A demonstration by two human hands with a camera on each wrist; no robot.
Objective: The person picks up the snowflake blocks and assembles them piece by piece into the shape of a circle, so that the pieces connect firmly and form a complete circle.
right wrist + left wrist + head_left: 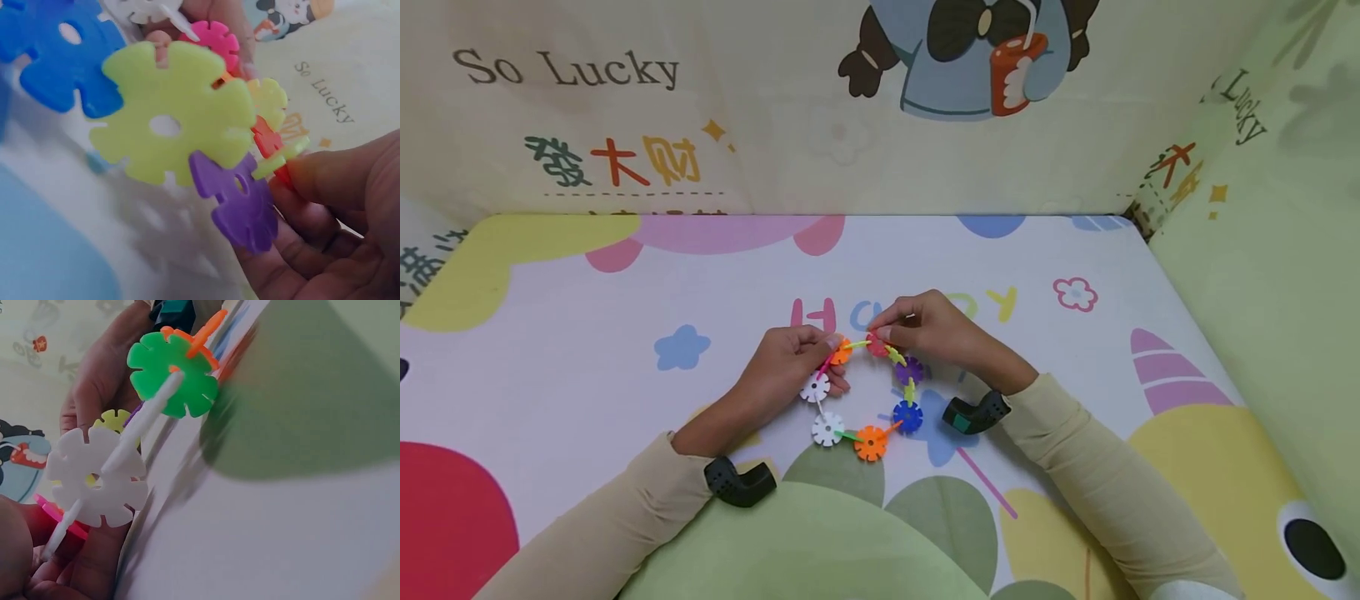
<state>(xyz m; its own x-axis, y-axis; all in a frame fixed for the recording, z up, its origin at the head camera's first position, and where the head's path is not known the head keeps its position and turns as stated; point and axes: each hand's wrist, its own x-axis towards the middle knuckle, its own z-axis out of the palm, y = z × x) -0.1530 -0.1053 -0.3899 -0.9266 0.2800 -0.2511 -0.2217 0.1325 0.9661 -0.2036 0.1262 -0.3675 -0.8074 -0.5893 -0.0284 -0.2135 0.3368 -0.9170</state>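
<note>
A loop of slotted plastic snowflake discs hangs between my two hands, a little above the table. My left hand (pixel 786 367) pinches the loop at an orange disc (pixel 842 353), beside a pink disc (pixel 57 511). White discs (pixel 97 478) and a green disc (pixel 175 378) follow below it. With thumb and fingertips, my right hand (pixel 928 327) grips a red disc (pixel 876 344). A yellow disc (pixel 857 344) links the orange and red ones. Past the right fingers come a purple disc (pixel 240 203), a large-looking yellow-green disc (pixel 134 103) and a blue disc (pixel 62 53).
The printed tabletop (pixel 587 400) lies beneath both hands. A patterned cloth wall (pixel 760 125) stands along the back edge, and a pale green one (pixel 1262 292) rises at the right. Black wrist cameras (pixel 741 483) are strapped on both forearms.
</note>
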